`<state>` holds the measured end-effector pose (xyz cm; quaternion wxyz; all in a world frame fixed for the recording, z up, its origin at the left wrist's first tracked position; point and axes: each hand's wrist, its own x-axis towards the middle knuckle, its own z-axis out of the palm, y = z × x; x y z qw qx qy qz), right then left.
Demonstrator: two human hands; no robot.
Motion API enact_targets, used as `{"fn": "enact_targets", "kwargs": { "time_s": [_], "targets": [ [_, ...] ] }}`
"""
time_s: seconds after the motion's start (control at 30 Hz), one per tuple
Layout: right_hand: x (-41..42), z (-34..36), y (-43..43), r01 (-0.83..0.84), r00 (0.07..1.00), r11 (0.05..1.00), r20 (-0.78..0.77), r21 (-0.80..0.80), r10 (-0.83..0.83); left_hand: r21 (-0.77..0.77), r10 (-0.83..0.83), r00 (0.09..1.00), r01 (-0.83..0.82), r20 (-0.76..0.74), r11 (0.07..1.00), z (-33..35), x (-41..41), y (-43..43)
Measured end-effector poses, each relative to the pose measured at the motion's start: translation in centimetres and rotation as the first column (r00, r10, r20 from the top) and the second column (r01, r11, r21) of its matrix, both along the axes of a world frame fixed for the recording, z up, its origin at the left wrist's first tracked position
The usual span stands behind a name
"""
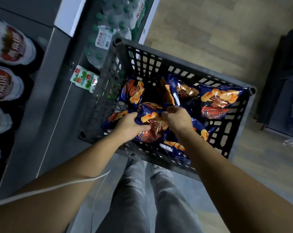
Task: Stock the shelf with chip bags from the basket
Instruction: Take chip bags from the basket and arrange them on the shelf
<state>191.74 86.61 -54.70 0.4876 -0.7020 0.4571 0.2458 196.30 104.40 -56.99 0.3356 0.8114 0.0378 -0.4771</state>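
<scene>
Grey shelf [46, 101] along the left, blurred white-and-red packs on it. Dark lattice basket [184, 63] just beside it, on the floor. Blue chip bags [218, 101] lie loose inside (several, overlapping). One blue bag [152, 121] sits atop the pile at the basket's near side, between both hands. Left hand [129, 126] grips its left edge, fingers curled, thumb across the front. Right hand [177, 118] pinches its upper right edge, fingers bunched.
</scene>
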Motion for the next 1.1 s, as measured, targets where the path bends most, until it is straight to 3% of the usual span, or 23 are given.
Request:
{"fn": "enact_targets", "kwargs": {
  "time_s": [0.17, 0.3, 0.37, 0.43, 0.57, 0.8, 1.1],
  "targets": [
    [2.4, 5.0, 0.1, -0.220, 0.967, 0.971, 0.109, -0.096, 0.230, -0.139, 0.108, 0.992, -0.099, 0.064, 0.985, 5.5, 2.2, -0.4],
    [4.2, 9.8, -0.8, -0.137, 0.940, 0.987, 0.302, -0.088, 0.157, -0.229, 0.218, 0.969, -0.188, 0.113, 0.955, 12.7, 4.2, -0.5],
    [4.8, 12.1, -1.1, -0.035, 0.925, 0.997, 0.381, 0.072, 0.005, -0.273, 0.269, 0.949, -0.218, 0.166, 0.937, 16.1, 4.6, -0.3],
    [5.5, 15.0, -0.9, 0.058, 0.891, 0.950, 0.414, 0.307, -0.189, -0.345, 0.366, 0.906, -0.281, 0.213, 0.896, 20.1, 4.8, 0.0],
    [7.4, 22.6, 1.1, -0.008, 0.815, 0.872, 0.509, 0.490, -0.279, -0.480, 0.534, 0.799, -0.366, 0.278, 0.797, 28.2, 4.9, 1.0],
    [9.7, 36.3, 6.2, -0.269, 0.619, 0.850, 0.757, 0.454, -0.209, -0.668, 0.735, 0.549, -0.376, 0.398, 0.642, 40.9, 2.7, 5.4],
    [9.3, 47.5, 18.5, -0.615, 0.459, 0.680, 0.882, 0.400, -0.104, -0.753, 0.846, 0.195, -0.388, 0.497, 0.532, 51.2, -3.7, 16.1]
  ]
}}
